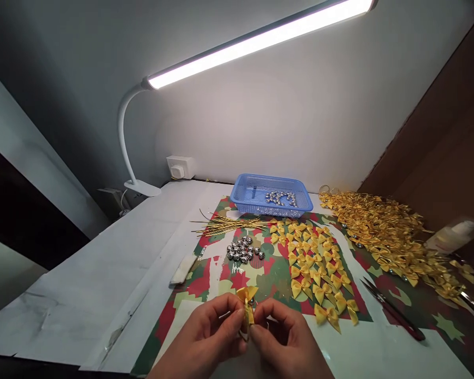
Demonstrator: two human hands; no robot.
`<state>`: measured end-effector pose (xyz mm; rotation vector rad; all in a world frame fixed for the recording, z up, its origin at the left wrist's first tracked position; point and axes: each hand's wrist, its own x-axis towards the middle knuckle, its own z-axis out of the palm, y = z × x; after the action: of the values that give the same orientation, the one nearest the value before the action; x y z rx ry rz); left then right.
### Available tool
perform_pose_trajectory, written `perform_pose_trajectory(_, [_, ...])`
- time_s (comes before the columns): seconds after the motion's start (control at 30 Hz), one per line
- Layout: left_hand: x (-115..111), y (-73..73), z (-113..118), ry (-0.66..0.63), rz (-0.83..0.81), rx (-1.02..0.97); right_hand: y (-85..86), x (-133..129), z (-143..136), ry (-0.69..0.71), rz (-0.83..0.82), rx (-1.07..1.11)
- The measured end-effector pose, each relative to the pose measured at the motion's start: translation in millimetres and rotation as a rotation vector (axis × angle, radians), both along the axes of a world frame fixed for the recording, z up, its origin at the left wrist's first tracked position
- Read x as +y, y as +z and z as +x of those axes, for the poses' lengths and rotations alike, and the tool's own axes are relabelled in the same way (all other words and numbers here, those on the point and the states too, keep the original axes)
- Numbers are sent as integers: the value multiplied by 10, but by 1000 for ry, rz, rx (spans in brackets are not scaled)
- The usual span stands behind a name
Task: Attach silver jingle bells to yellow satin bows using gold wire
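Near the bottom centre, a yellow ribbon bow (247, 296) is pinched between both hands, with a small silver bell partly showing behind it. My left hand (211, 337) grips the bow from the left, thumb against fingers. My right hand (284, 334) is closed at the bow's lower right side, its thumb and fingertips on the ribbon end. Beyond the hands lies a small pile of silver bells (243, 250). Rows of yellow bows (316, 260) are spread to the right, and thin gold twist ties (229, 225) lie behind the bells.
A blue basket (272, 206) holding bells stands at the back. A large heap of yellow bows (383, 231) fills the right rear. Scissors (395, 310) lie at the right, a white pad (183, 270) at the left. A lamp (122, 126) arches overhead; a bottle (452, 237) is far right.
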<state>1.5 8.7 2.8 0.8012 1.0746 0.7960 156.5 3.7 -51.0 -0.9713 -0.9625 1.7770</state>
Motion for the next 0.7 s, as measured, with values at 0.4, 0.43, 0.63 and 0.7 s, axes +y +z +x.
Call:
perform_pose_trajectory(0.4, [56, -81, -38, -19, 185, 190, -23, -94, 22, -6, -74, 312])
perform_pose_trajectory(0.43, [53, -88, -33, -49, 237, 233, -1, -94, 13, -3, -45, 249])
perform_pose_trajectory(0.63, [-37, -67, -4, -193, 370, 440, 159, 2, 43, -305, 411, -376])
perform_pose_trajectory(0.7, [-67, -72, -24, -221, 375, 493, 205, 40, 119, -274, 392, -429])
